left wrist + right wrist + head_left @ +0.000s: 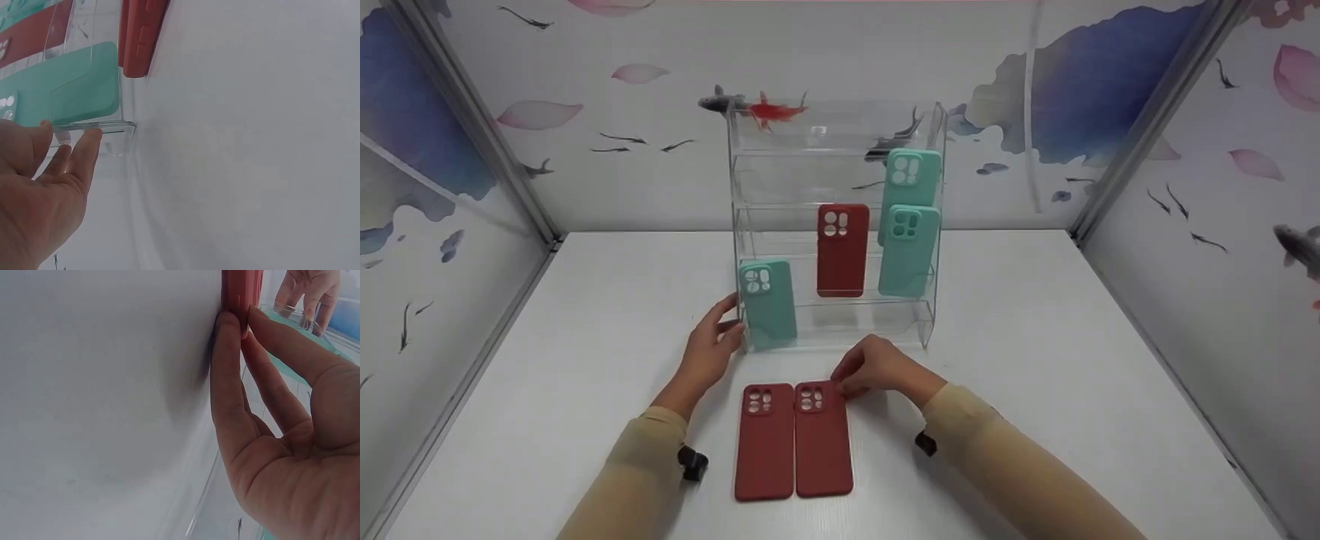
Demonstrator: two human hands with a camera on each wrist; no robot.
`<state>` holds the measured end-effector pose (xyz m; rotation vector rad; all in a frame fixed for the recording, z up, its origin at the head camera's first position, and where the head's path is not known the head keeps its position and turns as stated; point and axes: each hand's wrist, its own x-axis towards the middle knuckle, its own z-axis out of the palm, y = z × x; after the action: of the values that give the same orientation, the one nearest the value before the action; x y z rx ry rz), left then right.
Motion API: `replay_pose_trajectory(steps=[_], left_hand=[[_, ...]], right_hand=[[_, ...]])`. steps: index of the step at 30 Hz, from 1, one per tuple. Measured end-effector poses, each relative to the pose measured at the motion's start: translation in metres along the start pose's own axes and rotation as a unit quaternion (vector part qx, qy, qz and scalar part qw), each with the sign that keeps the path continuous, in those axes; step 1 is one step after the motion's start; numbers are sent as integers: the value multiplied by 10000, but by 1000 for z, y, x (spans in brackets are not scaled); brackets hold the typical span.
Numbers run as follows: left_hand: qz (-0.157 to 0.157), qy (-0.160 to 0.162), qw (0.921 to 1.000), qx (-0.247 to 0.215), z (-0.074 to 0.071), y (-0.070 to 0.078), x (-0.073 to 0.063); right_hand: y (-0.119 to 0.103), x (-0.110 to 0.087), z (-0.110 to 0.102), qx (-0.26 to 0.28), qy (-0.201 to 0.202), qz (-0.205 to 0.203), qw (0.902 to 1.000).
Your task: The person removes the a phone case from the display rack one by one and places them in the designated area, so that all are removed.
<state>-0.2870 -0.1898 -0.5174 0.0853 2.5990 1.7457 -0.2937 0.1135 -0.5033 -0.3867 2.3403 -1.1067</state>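
Two red phone cases lie side by side on the white table. The left one is the left red phone case (765, 457); its neighbour is the right red phone case (825, 457). My right hand (883, 367) pinches the upper right corner of that neighbour, thumb and fingertips on its edge in the right wrist view (281, 433). My left hand (706, 352) holds the left side wall of a clear tiered display rack (855, 319), thumb in front and fingers along the outside. Beside it, a teal phone case (771, 307) leans in the lowest tier.
Higher in the rack stand another red phone case (842, 255) and, at the right, a front teal phone case (909, 255) before an upper teal phone case (913, 176). Printed panels (645, 165) wall in the white table (1020, 315) at back and sides.
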Motion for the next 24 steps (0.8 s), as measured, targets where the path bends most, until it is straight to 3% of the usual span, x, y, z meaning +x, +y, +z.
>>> replay_pose_trajectory(steps=[24], left_hand=[[-76, -16, 10000, -61, 0, -2, 1]], right_hand=[[2, -6, 7, -368, 307, -304, 9984]])
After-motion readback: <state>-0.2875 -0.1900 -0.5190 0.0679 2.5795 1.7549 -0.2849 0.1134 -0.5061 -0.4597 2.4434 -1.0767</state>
